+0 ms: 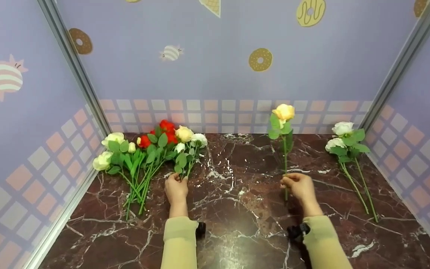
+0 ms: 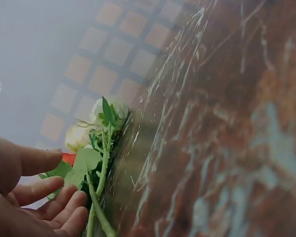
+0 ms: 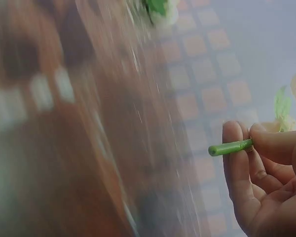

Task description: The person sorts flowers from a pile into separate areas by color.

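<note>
My right hand (image 1: 301, 189) pinches the green stem of a yellow rose (image 1: 284, 112) between thumb and fingers. The rose stands upright with its bloom in front of the back wall. In the right wrist view, the cut stem end (image 3: 229, 147) sticks out past the fingertips. My left hand (image 1: 177, 189) is beside the stems of white roses (image 1: 199, 140) at the right side of a flower pile. In the left wrist view, its thumb and fingers (image 2: 37, 190) are loosely bent and apart, with nothing between them, close to the green stems (image 2: 104, 170).
The pile at left also has red roses (image 1: 167, 129), another yellow rose (image 1: 184, 133) and cream roses (image 1: 103, 160), their stems crossing. Two white roses (image 1: 342, 128) lie at the right. Patterned walls enclose the dark marbled tabletop (image 1: 230, 209) at the back and both sides.
</note>
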Motion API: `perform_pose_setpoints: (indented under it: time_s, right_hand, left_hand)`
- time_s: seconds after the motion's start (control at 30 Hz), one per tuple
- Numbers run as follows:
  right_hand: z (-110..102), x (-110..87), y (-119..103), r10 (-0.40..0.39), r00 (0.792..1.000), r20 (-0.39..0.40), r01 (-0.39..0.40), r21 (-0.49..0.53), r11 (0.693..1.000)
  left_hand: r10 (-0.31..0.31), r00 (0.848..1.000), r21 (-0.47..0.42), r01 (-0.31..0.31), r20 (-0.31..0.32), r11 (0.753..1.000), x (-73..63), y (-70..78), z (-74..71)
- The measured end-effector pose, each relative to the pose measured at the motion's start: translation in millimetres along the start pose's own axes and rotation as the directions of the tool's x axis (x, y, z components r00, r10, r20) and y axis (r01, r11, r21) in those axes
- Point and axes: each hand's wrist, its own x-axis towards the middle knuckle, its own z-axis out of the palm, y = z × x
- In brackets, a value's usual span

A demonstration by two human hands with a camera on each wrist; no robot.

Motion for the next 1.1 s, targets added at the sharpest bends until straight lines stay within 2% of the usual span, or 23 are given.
perform_pose_setpoints:
  time_s: [0.17, 0.27, 0.37, 0.43, 0.53, 0.67, 0.77, 0.83, 0.87, 0.97, 1.03, 1.1]
  right_hand:
    - [-28.8, 10.0, 5.9, -0.005, 1.000, -0.006, 0.004, -0.126, 0.992]
    - [-45.7, 15.0, 10.4, 0.017, 1.000, -0.018, -0.020, -0.227, 0.974]
    - [-62.0, 18.9, 13.5, 0.053, 0.998, -0.037, -0.062, -0.316, 0.947]
    - [-71.9, 21.3, 15.0, 0.086, 0.995, -0.048, -0.097, -0.354, 0.930]
    - [-84.0, 24.4, 16.4, 0.118, 0.991, -0.056, -0.130, -0.438, 0.889]
    - [-93.9, 27.6, 18.1, 0.155, 0.986, -0.061, -0.163, -0.539, 0.827]
    - [-97.3, 29.9, 20.0, 0.172, 0.983, -0.066, -0.178, -0.584, 0.792]
    - [-98.3, 30.8, 21.3, 0.173, 0.982, -0.073, -0.181, -0.603, 0.777]
    - [-98.4, 30.9, 21.8, 0.168, 0.983, -0.077, -0.180, -0.613, 0.769]
    - [-98.0, 30.8, 23.3, 0.147, 0.985, -0.090, -0.171, -0.641, 0.748]
    - [-97.7, 30.1, 24.1, 0.127, 0.987, -0.100, -0.161, -0.658, 0.735]
    - [-97.6, 28.9, 24.8, 0.111, 0.988, -0.104, -0.153, -0.670, 0.726]
  left_hand:
    - [-0.001, 0.998, 0.111, -0.005, 0.057, 0.994, 8.8, -2.7, -1.2]
    - [-0.015, 0.998, 0.166, 0.003, 0.069, 0.986, 12.9, -6.0, -0.7]
    - [-0.027, 0.997, 0.181, 0.013, 0.075, 0.983, 14.9, -9.3, 0.7]
    - [-0.023, 0.997, 0.164, 0.012, 0.068, 0.986, 15.7, -10.8, 1.3]
    - [-0.025, 0.998, 0.127, 0.017, 0.062, 0.992, 15.4, -10.3, 0.1]
    - [-0.049, 0.994, 0.058, 0.044, 0.098, 0.997, 15.3, -7.6, -4.5]
    - [-0.091, 0.985, -0.082, 0.103, 0.148, 0.991, 16.7, -5.1, -8.5]
    - [-0.126, 0.973, -0.228, 0.169, 0.192, 0.959, 18.0, -3.1, -10.6]
    - [-0.140, 0.967, -0.304, 0.203, 0.214, 0.931, 18.6, -2.2, -11.4]
    - [-0.172, 0.943, -0.490, 0.298, 0.285, 0.819, 20.2, -0.8, -13.1]
    - [-0.174, 0.932, -0.551, 0.332, 0.319, 0.766, 20.9, -1.3, -13.7]
    - [-0.168, 0.922, -0.583, 0.354, 0.349, 0.731, 20.9, -3.0, -14.3]
